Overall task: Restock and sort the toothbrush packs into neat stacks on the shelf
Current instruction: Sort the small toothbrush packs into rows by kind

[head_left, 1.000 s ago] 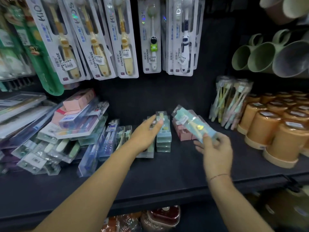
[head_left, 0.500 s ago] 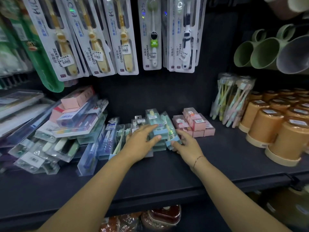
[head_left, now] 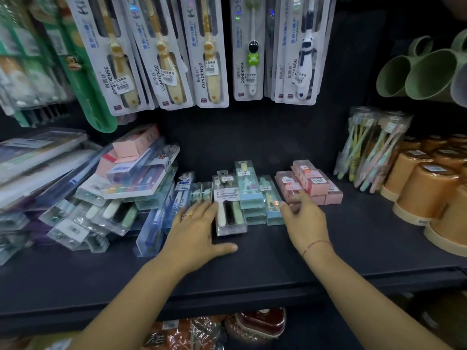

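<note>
We see two bare hands low on a black shelf (head_left: 252, 269). The left hand (head_left: 195, 231) lies flat with straight fingers and spread thumb, its edge touching one clear plastic pack labelled "SOFT TOOTHBRUSH" (head_left: 228, 210), which holds three brushes. The right hand (head_left: 303, 221) is relaxed and grips nothing; its fingertips (head_left: 286, 206) touch one pale teal toothbrush pack (head_left: 271, 205) lying beside a stack of teal packs (head_left: 250, 198), about three high.

Just right sit four or so pink boxes (head_left: 313, 184). Five hanging white toothbrush cards (head_left: 164, 66) show in front, and more are hidden behind them. Two clear bags of pastel brushes (head_left: 369, 147) stand further right.

The leaning heap of clear packs (head_left: 121, 198) at left is too jumbled to count. The green mugs (head_left: 427, 74) and orange lidded cups (head_left: 424, 188) are cut off at the right edge.
</note>
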Demonstrator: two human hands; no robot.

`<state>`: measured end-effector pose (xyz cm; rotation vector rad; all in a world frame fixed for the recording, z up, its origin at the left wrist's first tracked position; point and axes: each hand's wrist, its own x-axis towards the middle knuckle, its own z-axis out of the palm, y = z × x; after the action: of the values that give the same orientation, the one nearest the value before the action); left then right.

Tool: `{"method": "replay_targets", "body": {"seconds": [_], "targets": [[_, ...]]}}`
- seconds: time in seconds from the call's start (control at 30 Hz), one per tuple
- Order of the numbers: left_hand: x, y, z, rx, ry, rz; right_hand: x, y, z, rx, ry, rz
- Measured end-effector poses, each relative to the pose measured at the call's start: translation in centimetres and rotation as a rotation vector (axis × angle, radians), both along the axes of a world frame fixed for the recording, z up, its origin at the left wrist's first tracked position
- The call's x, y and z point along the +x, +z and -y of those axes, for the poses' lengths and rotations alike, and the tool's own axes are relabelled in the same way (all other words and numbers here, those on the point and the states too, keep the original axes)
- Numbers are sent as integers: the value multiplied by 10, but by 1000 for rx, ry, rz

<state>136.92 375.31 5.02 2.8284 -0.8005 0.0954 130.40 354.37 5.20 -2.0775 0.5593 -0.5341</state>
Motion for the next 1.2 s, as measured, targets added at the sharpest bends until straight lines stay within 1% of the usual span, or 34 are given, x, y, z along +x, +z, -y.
{"method": "replay_targets", "body": {"seconds": [0.03, 0.1, 0.13, 0.17, 0.2, 0.3, 0.37, 0.43, 0.47, 0.57, 0.63, 0.73, 0.8, 0.9, 1.03, 1.13, 1.2], "targets": [[-1, -4, -5, 10, 5, 32, -5, 3, -12, 165, 39, 12], [-3, -10, -12, -11, 21, 77, -12, 6, -40, 588, 176, -58], [-3, -12, -15, -33, 30, 78, -12, 5, -52, 765, 230, -104], [-3, -13, -18, -51, 36, 80, -9, 4, -62, 897, 261, -129], [-4, -14, -21, -54, 40, 81, -4, 1, -70, 989, 271, -127], [-4, -18, -28, -48, 30, 115, 11, -2, -83, 1161, 218, -47], [-4, -20, -31, -93, 30, 185, 15, -1, -88, 1269, 185, 21], [-1, -22, -32, -147, 47, 261, 10, 1, -89, 1365, 201, 73], [0, -23, -32, -159, 65, 265, 5, 3, -89, 1395, 224, 87], [2, -22, -30, -169, 63, 278, -10, 15, -81, 1415, 321, 103], [1, -18, -29, -181, 56, 254, -15, 24, -76, 1360, 356, 104], [2, -16, -29, -54, 68, 198, -9, 25, -76, 1247, 317, 92], [2, -14, -30, -36, 77, 174, -2, 19, -82, 1164, 273, 65], [1, -13, -34, -98, 67, 168, 11, 8, -92, 1089, 196, 45], [-3, -18, -41, -177, 54, 110, 17, 2, -100, 1080, 113, -54], [-13, -19, -44, -252, 60, 115, 10, 0, -105, 1081, 204, -143], [-24, -20, -43, -364, 103, 119, 8, -2, -110, 1063, 267, -158]]}}
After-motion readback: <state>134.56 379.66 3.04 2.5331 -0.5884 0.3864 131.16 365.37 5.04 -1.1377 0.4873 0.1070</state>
